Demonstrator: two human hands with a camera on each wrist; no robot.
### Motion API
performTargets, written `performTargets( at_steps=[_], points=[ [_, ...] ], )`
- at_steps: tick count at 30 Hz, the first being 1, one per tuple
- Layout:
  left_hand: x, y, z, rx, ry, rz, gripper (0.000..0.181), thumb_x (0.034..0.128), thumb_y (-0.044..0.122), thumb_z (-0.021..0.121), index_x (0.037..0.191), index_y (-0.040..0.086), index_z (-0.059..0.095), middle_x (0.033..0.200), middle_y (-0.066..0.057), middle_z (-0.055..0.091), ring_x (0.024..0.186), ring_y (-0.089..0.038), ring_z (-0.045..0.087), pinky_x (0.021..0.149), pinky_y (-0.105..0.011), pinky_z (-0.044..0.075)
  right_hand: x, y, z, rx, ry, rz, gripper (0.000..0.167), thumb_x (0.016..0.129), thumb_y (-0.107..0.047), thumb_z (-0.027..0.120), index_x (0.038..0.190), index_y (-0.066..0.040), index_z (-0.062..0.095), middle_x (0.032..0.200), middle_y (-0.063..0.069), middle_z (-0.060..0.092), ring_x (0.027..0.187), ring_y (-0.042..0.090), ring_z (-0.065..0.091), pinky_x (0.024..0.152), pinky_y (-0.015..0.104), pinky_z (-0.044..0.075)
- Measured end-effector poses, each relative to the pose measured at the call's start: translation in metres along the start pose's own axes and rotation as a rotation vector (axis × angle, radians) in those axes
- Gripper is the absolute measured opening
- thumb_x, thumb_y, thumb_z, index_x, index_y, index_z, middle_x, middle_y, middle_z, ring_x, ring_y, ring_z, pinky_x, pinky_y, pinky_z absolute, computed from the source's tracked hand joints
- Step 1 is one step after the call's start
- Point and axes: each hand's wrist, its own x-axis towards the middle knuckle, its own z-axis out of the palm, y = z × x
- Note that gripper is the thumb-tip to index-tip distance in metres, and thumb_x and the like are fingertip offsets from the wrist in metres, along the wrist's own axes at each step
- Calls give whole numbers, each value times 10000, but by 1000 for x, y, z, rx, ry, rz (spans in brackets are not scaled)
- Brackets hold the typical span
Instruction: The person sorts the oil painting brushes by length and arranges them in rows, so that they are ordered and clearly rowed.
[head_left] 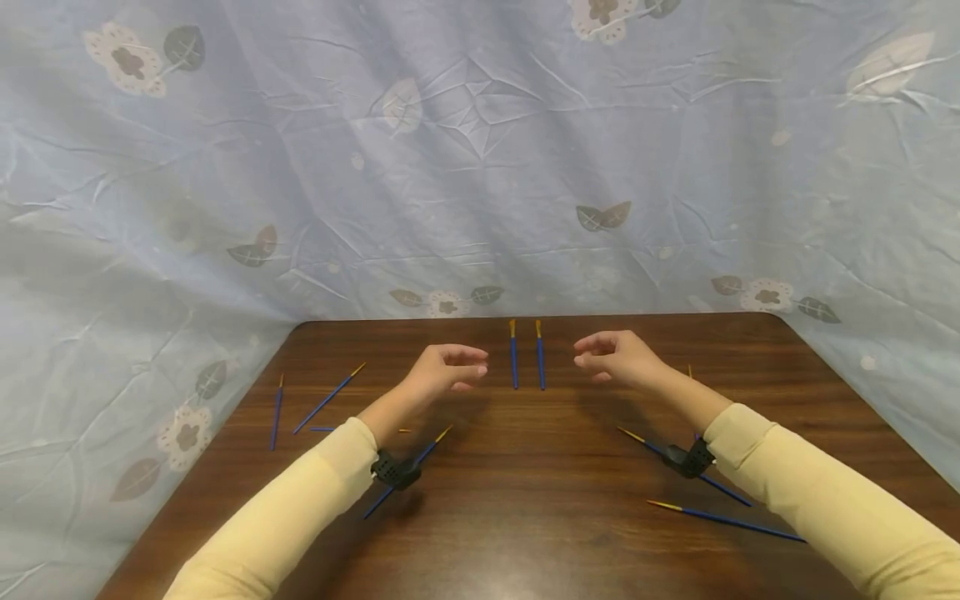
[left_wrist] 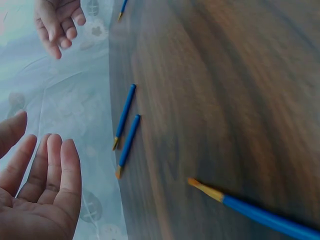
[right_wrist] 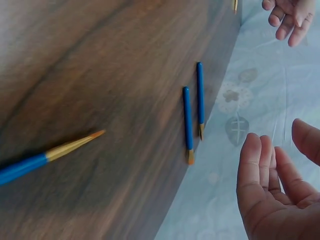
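Note:
Two blue-handled paintbrushes lie side by side near the table's back edge, the left paintbrush (head_left: 513,360) and the right paintbrush (head_left: 541,360), bristles pointing away. My left hand (head_left: 448,368) hovers to their left, holding nothing, its fingers relaxed. On the other side, my right hand (head_left: 621,358) is likewise raised above the table with nothing in it. Each wrist view shows its own hand with the palm visible and fingers loosely extended. Neither hand touches a brush. Beneath the left wrist lies another paintbrush (head_left: 433,447), partly hidden by the black wrist camera.
On the left of the brown table (head_left: 517,475) are a short paintbrush (head_left: 277,417), a slanted paintbrush (head_left: 330,397) and one partly covered by the sleeve. At right, a paintbrush (head_left: 723,489) and another paintbrush (head_left: 738,522) lie near the right forearm. A patterned curtain (head_left: 480,192) hangs behind.

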Motion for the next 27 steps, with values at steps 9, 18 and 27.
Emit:
performTargets(
  at_steps=[9, 18, 27],
  points=[
    [-23, -7, -12, 75, -14, 21, 343, 874, 122, 739, 1186, -1, 667, 1179, -178, 656, 1046, -260, 645, 850, -450, 552, -31, 6, -9, -16, -15, -26, 465, 937, -232, 672, 1282, 57, 552, 1096, 158, 598, 1020, 320, 604, 853, 444, 552],
    [-52, -18, -23, 95, -33, -7, 407, 887, 135, 724, 1233, -52, 617, 1218, -227, 621, 1060, -267, 636, 833, -418, 563, -58, 22, -15, 8, -40, -37, 455, 916, -185, 696, 1245, 97, 556, 1049, 157, 607, 995, 386, 612, 798, 420, 573],
    [-76, -24, -28, 124, -25, -17, 410, 895, 147, 713, 1226, -73, 610, 1228, -241, 608, 1054, -276, 632, 813, -384, 570, -83, 36, -26, -19, -21, -24, 466, 900, -176, 712, 1238, 103, 555, 1035, 144, 608, 932, 284, 630, 765, 374, 580]
  ],
)
